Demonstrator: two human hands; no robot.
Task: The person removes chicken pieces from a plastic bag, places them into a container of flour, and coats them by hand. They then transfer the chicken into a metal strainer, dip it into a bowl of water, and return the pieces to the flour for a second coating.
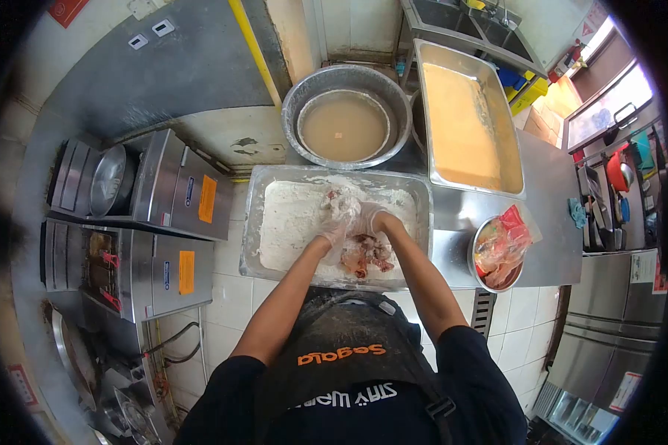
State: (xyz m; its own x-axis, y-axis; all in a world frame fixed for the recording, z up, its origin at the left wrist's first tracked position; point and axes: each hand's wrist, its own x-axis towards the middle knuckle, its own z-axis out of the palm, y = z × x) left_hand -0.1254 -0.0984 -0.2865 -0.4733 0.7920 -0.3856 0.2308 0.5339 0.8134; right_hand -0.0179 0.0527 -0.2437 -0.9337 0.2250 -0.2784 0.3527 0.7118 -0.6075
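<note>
Two steel cabinets (pixel 172 174) with orange labels (pixel 207 199) stand at left, a round metal pan (pixel 112 180) on the farther one. At right: sink (pixel 447 18), red bowl (pixel 616 170), floor drain (pixel 482 311).

Hands (pixel 335 231) (gloved) hold powdery pieces (pixel 344 202) in tray (pixel 250 226)

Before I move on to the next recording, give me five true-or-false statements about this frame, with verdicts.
1. The left hand and right hand are both over the powder tray. True.
2. The round basin holds white powder. False: it holds cloudy liquid.
3. Reddish pieces lie in the tray. True.
4. The rectangular pan is left of the basin. False: it is to the right.
5. The bowl with the plastic bag sits on the floor. False: it is on the counter.
</note>
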